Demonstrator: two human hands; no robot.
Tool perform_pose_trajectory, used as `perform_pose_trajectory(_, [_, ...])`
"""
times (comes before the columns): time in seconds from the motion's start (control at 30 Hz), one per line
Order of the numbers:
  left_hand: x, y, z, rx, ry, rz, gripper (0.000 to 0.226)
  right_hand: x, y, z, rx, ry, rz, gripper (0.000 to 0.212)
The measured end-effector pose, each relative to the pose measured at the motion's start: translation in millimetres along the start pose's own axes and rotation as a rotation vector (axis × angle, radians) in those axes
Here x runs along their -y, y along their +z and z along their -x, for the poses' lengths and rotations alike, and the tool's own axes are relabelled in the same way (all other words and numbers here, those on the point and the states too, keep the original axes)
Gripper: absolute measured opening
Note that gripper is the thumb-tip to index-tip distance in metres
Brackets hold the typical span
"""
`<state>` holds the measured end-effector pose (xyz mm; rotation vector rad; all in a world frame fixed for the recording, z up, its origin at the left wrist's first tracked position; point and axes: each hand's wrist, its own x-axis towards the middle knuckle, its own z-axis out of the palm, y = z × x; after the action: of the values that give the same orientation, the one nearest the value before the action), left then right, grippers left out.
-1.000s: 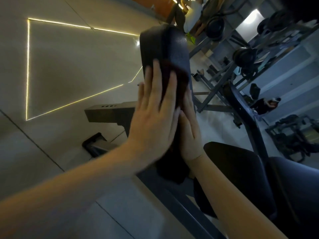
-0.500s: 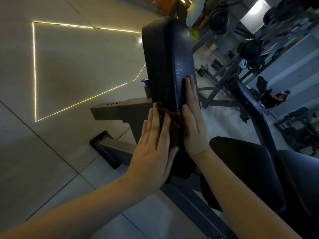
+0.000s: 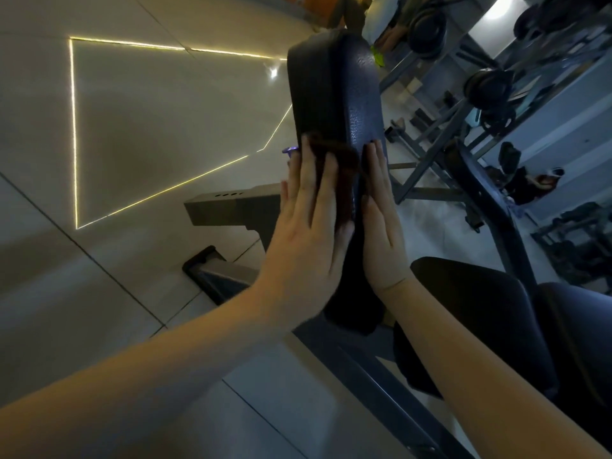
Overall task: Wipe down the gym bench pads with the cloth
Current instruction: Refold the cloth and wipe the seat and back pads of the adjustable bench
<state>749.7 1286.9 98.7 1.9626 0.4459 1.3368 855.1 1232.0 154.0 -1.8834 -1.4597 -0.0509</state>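
A long black textured bench back pad (image 3: 334, 91) runs up the middle of the view. My left hand (image 3: 308, 233) lies flat with straight fingers on a dark brown cloth (image 3: 337, 173), pressing it against the pad's left face and edge. My right hand (image 3: 381, 220) lies flat with straight fingers against the pad's right side, beside the cloth. A black seat pad (image 3: 473, 313) sits lower right, partly behind my right forearm.
The bench's metal frame (image 3: 225, 207) and its foot (image 3: 202, 270) stand on the tiled floor at left. A sloping frame beam (image 3: 361, 376) runs to the bottom. Weight racks with plates (image 3: 486, 87) fill the right. People stand at top centre.
Both hands slid down the pad from one second ago, then the left hand with the cloth moved back up a little. The right hand stayed flat on the pad's side.
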Motion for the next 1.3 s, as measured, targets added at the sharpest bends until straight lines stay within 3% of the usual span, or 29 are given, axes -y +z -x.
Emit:
perform_pose_trajectory(0.13, [8, 14, 56, 0.149, 0.156, -0.17, 0.073, 0, -2, 3, -0.006, 0.006, 0.007, 0.057])
perform_pose_trajectory(0.3, [18, -3, 39, 0.147, 0.29, -0.331, 0.083, 1, -4, 3, -0.001, 0.016, 0.027, 0.057])
perform_pose_trajectory(0.53, [16, -20, -50, -0.024, 0.025, -0.038, 0.062, 5, -2, 4, -0.004, 0.018, 0.027, 0.051])
perform_pose_trajectory(0.73, [4, -3, -24, -0.06, 0.023, 0.065, 0.06, 3, 0, 1, -0.001, 0.016, -0.029, 0.055])
perform_pose_trajectory(1.0, [19, 20, 80, 0.241, 0.288, -0.133, 0.075, 1, -1, 1, -0.032, 0.085, 0.009, 0.061])
perform_pose_trajectory(1.1, [24, 15, 52, 0.088, 0.348, -0.216, 0.067, 1, 0, 2, -0.002, 0.05, -0.014, 0.061])
perform_pose_trajectory(1.3, [11, 5, -40, -0.234, 0.047, -0.003, 0.055, 1, 1, 0, -0.01, 0.029, -0.025, 0.058])
